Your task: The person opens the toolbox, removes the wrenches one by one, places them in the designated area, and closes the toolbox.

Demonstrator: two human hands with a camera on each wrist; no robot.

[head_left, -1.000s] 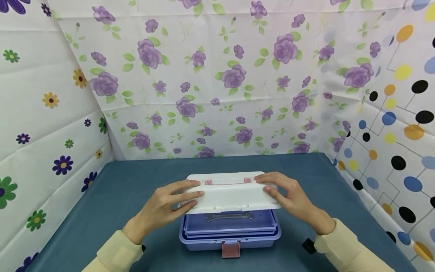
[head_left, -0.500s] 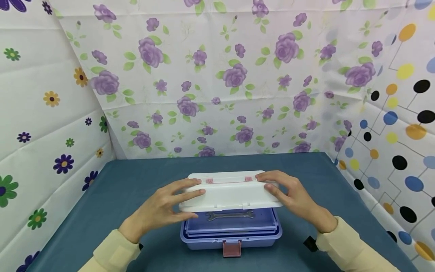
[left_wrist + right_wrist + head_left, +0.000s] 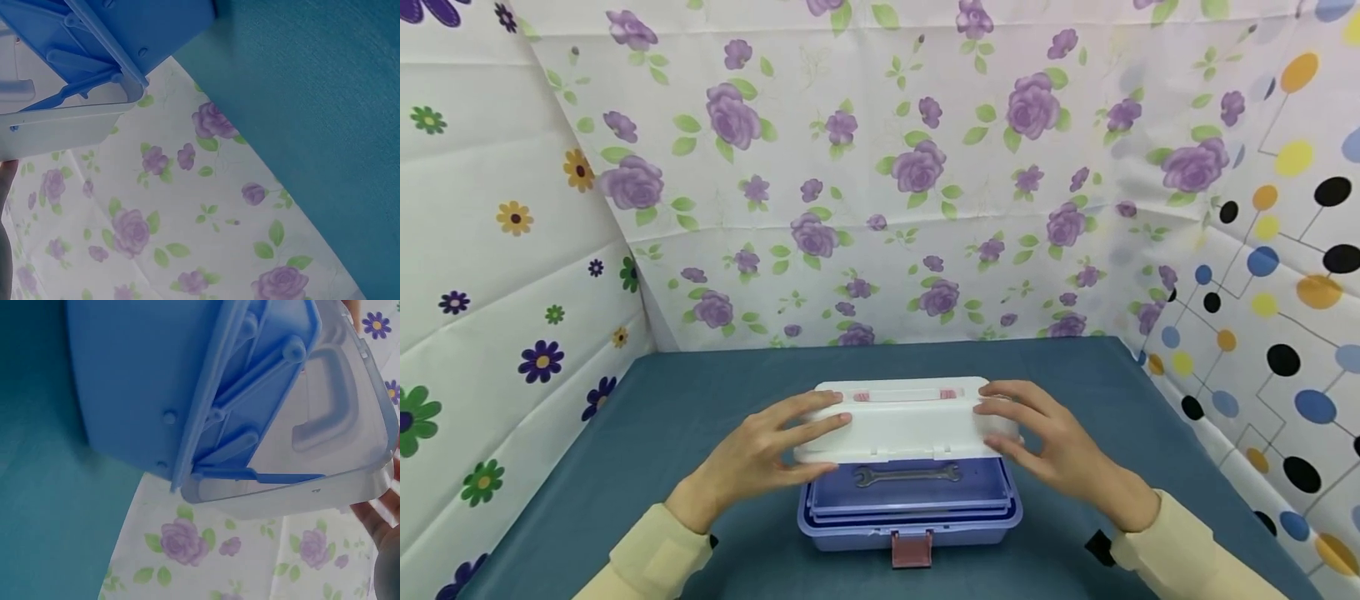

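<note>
A blue-purple toolbox (image 3: 917,537) stands on the table with its white lid (image 3: 902,433) raised partway. My left hand (image 3: 760,458) grips the lid's left end, fingers spread over the top and thumb at the front edge. On the right end, my right hand (image 3: 1052,450) holds the lid with its fingers on top and its thumb near the front corner. Under the lid, a metal wrench (image 3: 908,475) lies on the blue upper tray (image 3: 910,498). The wrist views show blue hinged arms (image 3: 269,375) between box and lid. The lower compartment is hidden.
A pink latch (image 3: 912,551) hangs down at the toolbox's front. Pink-ended fittings and a handle (image 3: 906,395) sit on the lid. Blue-green cloth (image 3: 722,375) covers the table. Floral sheets (image 3: 850,167) rise behind it, with patterned sheets at both sides.
The lid's front edge has risen slightly. My left thumb has moved down off the lid's face to its front edge. My right hand has shifted right along the lid, its fingers spreading.
</note>
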